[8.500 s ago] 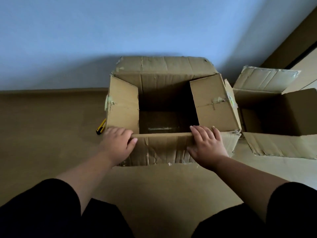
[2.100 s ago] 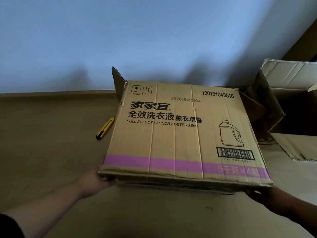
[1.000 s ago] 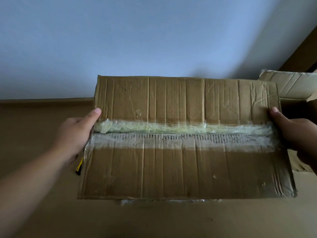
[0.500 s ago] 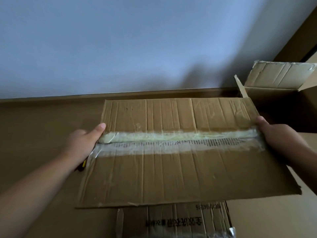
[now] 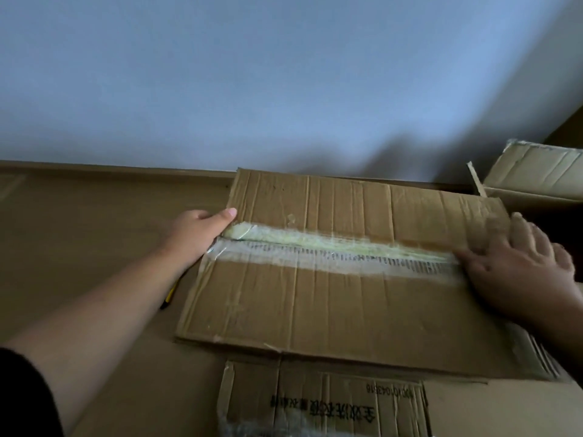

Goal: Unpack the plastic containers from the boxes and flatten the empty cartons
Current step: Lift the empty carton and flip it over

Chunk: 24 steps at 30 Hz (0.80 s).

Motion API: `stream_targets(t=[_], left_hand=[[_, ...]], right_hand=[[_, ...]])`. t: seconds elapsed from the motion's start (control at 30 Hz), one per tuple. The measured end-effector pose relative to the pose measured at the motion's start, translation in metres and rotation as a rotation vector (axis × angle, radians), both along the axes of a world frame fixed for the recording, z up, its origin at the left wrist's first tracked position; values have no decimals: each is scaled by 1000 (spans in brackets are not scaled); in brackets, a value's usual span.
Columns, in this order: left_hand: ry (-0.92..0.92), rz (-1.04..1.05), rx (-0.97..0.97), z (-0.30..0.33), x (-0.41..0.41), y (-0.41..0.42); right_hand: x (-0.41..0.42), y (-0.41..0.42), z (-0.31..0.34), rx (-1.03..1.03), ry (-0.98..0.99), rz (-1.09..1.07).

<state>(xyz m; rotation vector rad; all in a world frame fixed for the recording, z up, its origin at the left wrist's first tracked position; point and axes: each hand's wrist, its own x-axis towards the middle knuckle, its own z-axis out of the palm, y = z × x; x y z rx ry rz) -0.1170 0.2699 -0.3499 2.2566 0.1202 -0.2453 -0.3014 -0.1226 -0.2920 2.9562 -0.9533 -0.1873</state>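
At the far left of the frame the left forearm reaches in from the lower corner, and the left hand grips the left edge of the carton, thumb on top at the end of the taped seam and fingers hidden underneath. Just below that wrist a sliver of the yellow utility knife shows on the floor, mostly covered by the arm and the cardboard.

Half a second ago the carton was held up off the floor between both hands; a couple of seconds back it was a full box being tipped over. Now its taped bottom faces up and lies low across the middle of the frame, with a printed flap sticking out beneath its near edge. To my eye that means the box is turned over and the flattening step is under way, with the tape not yet cut.

The carton is creased brown cardboard. A band of clear, yellowed tape runs left to right along the centre seam, wrinkled and partly lifted at the left end.

At the right, the right hand lies open and flat, fingers spread, pressing the carton's right end; it is motion-blurred. Behind it, at the upper right edge, stands a second box, open.
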Motion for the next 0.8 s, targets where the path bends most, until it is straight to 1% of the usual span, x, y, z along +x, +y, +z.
stream_targets(t=[0.13, 0.17, 0.23, 0.27, 0.37, 0.5, 0.6, 0.7, 0.8], left_hand=[[71, -66, -105, -6, -4, 11], [99, -57, -143, -10, -4, 15], [150, -20, -231, -25, -1, 27], [165, -12, -229, -34, 2, 36], [180, -12, 6, -77, 9, 69], [292, 25, 265, -137, 11, 109], [342, 60, 348, -178, 16, 132], [382, 72, 407, -204, 24, 142], [389, 92, 417, -227, 34, 149]], right_hand=[[9, 81, -2, 161, 169, 431], [11, 99, -5, 170, 201, 508], [21, 126, -8, 157, 238, 592], [28, 135, -8, 146, 236, 609], [47, 154, -9, 113, 233, 621], [69, 183, -11, 104, 261, 606], [77, 195, -13, 96, 268, 567], [77, 197, -16, 92, 276, 554], [77, 199, -16, 95, 281, 538]])
